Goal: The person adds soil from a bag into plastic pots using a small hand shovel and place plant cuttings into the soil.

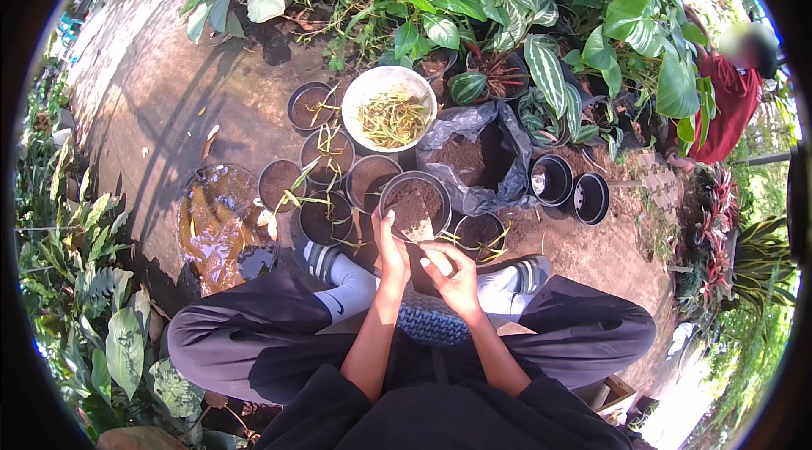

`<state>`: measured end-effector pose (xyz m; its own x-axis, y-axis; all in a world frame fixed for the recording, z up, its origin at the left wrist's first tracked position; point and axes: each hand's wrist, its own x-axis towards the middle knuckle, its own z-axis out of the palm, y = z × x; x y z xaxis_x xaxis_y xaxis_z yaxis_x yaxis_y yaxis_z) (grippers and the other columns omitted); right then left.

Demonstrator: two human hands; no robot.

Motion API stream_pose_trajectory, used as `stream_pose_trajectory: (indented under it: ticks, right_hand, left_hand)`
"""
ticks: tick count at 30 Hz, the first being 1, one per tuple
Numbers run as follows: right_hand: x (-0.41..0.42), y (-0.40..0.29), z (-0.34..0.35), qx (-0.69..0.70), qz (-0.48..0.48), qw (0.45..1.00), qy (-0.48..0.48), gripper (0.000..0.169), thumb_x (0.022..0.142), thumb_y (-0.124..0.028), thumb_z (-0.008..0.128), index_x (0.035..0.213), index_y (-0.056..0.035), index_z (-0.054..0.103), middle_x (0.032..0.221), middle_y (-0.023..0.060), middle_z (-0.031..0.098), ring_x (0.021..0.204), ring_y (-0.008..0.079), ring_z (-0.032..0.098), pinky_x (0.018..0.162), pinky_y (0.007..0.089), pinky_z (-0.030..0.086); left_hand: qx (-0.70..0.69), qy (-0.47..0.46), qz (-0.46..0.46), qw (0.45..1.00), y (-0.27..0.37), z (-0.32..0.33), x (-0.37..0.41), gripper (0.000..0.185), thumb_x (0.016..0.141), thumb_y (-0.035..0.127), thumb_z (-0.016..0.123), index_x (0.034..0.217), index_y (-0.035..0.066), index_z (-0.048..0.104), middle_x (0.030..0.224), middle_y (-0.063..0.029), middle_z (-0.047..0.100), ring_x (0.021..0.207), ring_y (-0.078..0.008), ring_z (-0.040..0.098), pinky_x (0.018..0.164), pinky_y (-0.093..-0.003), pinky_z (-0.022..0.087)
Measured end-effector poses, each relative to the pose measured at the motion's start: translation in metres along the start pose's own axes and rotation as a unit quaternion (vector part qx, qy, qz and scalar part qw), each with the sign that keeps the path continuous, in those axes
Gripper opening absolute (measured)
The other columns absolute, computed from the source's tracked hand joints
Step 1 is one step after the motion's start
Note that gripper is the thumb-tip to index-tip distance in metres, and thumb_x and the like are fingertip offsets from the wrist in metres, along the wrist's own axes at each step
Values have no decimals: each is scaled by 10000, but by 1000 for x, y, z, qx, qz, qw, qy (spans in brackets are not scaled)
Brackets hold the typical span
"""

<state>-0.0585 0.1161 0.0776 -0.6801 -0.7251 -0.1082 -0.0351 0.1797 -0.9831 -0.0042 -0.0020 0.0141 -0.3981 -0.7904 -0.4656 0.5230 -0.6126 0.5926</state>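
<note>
My left hand [391,250] grips the near left side of a black plastic pot [448,196], thumb up by the rim. Brown soil [412,199] fills much of that pot. In my right hand [453,275] is a small hand trowel [420,231] with a pale handle; its blade rests in the soil at the pot's near side, partly coated with dirt. Right behind the pot lies an open grey plastic bag [517,161] of dark soil. A white bucket [350,121] of cut green and yellowish plant pieces stands farther back.
Several soil-filled pots, some with thin cuttings, such as one pot [325,221], cluster at left. Two black pots [591,198] lie tilted at right. A shallow water-filled basin [219,221] sits at left. Leafy plants [444,6] line the back. A person [729,101] in red is at far right.
</note>
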Motion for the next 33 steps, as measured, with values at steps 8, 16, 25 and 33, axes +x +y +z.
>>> stream_pose_trajectory:
  ticks: [8, 16, 25, 33]
  right_hand:
    - [0, -7, 0, 23, 23, 999, 16, 259, 883, 8, 700, 1141, 14, 691, 1115, 82, 717, 1059, 132, 638, 965, 295, 485]
    - [-8, -7, 14, 21, 19, 999, 40, 249, 889, 4, 695, 1138, 13, 687, 1102, 74, 712, 1034, 130, 640, 958, 293, 486]
    - [-10, -3, 15, 65, 30, 996, 53, 274, 884, 24, 702, 1156, 10, 678, 1111, 73, 707, 1057, 132, 633, 968, 291, 482]
    - [-9, -1, 16, 53, 30, 995, 82, 246, 896, 6, 692, 1142, 12, 684, 1100, 70, 710, 1045, 127, 630, 963, 292, 483]
  left_hand:
    - [-14, -3, -3, 1000, 0, 4, -2, 463, 972, 283, 572, 1361, 61, 451, 1312, -118, 542, 1237, -237, 531, 1063, -412, 422]
    - [-6, -4, -15, 1000, -7, -9, 3, 470, 969, 299, 582, 1351, 54, 459, 1306, -108, 544, 1240, -226, 526, 1066, -397, 413]
    - [1, -19, -6, 1000, -5, -6, 1, 470, 966, 280, 576, 1368, 70, 453, 1308, -112, 542, 1240, -232, 534, 1055, -401, 432]
    - [16, -13, 13, 1000, -11, -11, 5, 463, 953, 295, 585, 1336, 61, 470, 1261, -99, 559, 1199, -224, 555, 1032, -391, 445]
